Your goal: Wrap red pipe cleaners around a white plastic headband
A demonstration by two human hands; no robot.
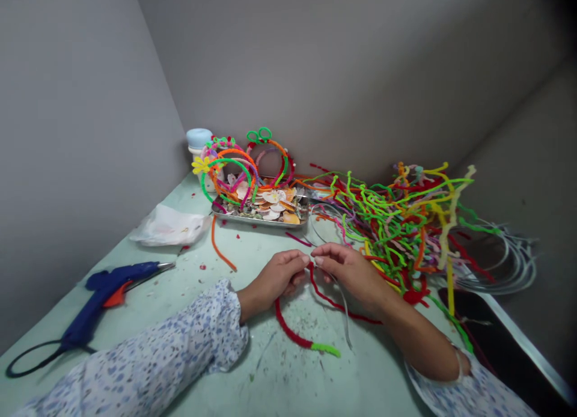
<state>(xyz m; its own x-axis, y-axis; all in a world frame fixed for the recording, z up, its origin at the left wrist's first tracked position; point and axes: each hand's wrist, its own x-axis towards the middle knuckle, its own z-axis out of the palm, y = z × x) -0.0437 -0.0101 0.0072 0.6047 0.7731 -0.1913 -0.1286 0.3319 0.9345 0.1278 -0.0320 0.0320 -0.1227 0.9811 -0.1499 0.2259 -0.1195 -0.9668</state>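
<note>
**Base:** Hands first. What do I log?

**Rig:** Through the head camera I see the left hand (279, 277) with thumb and forefinger pressed together, pinching a red-wrapped band (288, 330). The right hand (354, 273) meets it almost tip to tip, thumb against forefinger on a thin pale strip (346, 312). Its other fingers are mostly hidden.

**Base:** Where's the work?

**Rig:** Between both hands, above the table (288, 390). The band curves out below the left palm to a green tip (327, 349); the strip runs down below the right. One piece or two, I can't tell. A red strand (322, 294) drops from the fingertips and trails under the right wrist.

**Base:** Surroundings?

**Rig:** Beyond the hands, a metal tray (256, 220) holding shells (273, 197). On the right, a tangled heap of fuzzy stems (387, 213). On the left, a blue glue gun (97, 303) near a plastic bag (169, 226).
</note>
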